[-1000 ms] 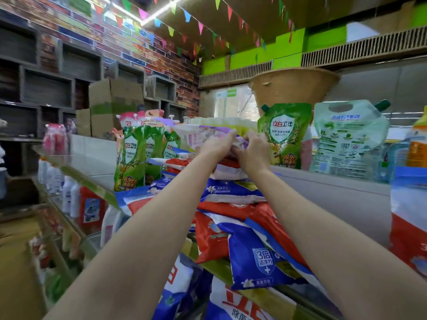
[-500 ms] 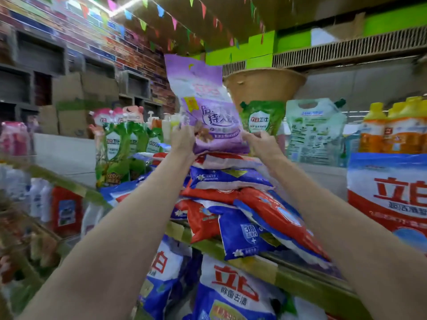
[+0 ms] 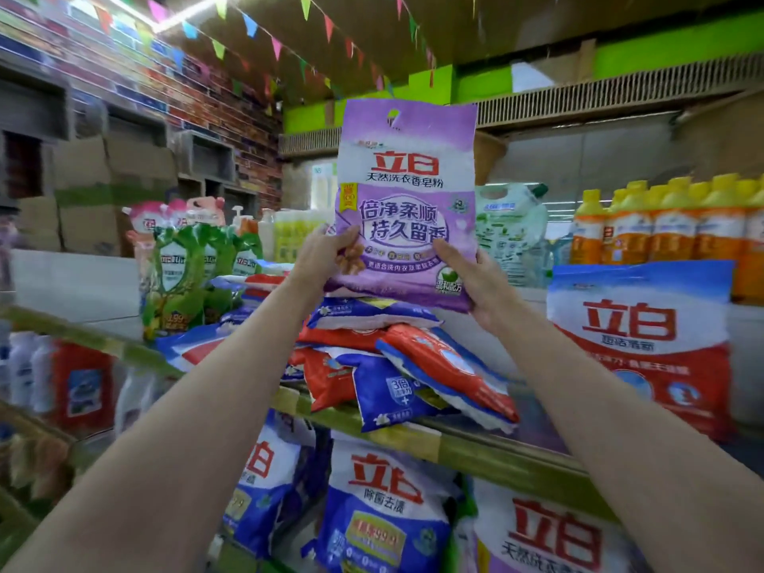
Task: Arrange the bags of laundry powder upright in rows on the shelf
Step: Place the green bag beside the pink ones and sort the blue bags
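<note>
Purple laundry powder bag now fully upright, print facing camera; half second ago it leaned left, second ago it lay flat on pile. Left hand grips its lower left edge, right hand cups its lower right corner; bag held above shelf. One purple bag, glossy crinkled plastic, flat rectangle. Under hands: heap of red-and-blue powder bags lying flat, count unclear. Right of right hand: one big red-and-white bag upright on shelf edge

The shop was brightly and evenly lit, a ceiling strip light glaring white at the upper left. Edges bowed with wide-angle distortion, and the left side and far right were smeared with blur.
</note>
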`<state>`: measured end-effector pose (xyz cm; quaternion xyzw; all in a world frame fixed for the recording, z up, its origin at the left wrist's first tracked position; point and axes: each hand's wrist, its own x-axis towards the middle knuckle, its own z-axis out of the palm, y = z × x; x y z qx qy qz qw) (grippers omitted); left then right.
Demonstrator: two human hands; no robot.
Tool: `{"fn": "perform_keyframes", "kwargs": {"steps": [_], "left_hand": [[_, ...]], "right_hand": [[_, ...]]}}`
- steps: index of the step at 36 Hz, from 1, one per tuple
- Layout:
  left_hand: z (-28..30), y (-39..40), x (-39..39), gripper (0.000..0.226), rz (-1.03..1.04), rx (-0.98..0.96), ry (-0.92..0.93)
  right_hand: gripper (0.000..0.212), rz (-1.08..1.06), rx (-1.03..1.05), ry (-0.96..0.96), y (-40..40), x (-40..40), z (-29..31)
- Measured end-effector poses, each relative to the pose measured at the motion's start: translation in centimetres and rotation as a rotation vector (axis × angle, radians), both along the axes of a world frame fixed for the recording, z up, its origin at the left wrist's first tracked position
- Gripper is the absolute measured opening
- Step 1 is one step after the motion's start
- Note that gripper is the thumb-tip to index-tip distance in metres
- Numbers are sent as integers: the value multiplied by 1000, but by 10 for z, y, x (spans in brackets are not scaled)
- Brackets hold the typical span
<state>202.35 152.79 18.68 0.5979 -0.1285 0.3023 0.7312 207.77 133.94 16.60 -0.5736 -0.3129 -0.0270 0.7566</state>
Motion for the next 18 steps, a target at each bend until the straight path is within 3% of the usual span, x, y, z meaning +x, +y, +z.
{"fn": "perform_keyframes", "kwargs": {"steps": [3, 8, 12, 15, 18], "left_hand": [[-3, -33, 6, 28, -2, 23, 33], [-13, -102, 17, 27, -84, 0, 78], [-26, -155, 27, 28, -142, 39, 109], [-36, -200, 30, 31, -192, 80, 131], [-46, -244, 36, 32, -237, 121, 151]], "right_hand": [[54, -167, -18, -79, -32, -6, 3], [60, -310, -34, -145, -99, -16, 1], [97, -408, -85, -115, -161, -27, -8], [76, -472, -87, -62, -203, -37, -13], [107, -484, -125, -6, -253, -39, -24]]}}
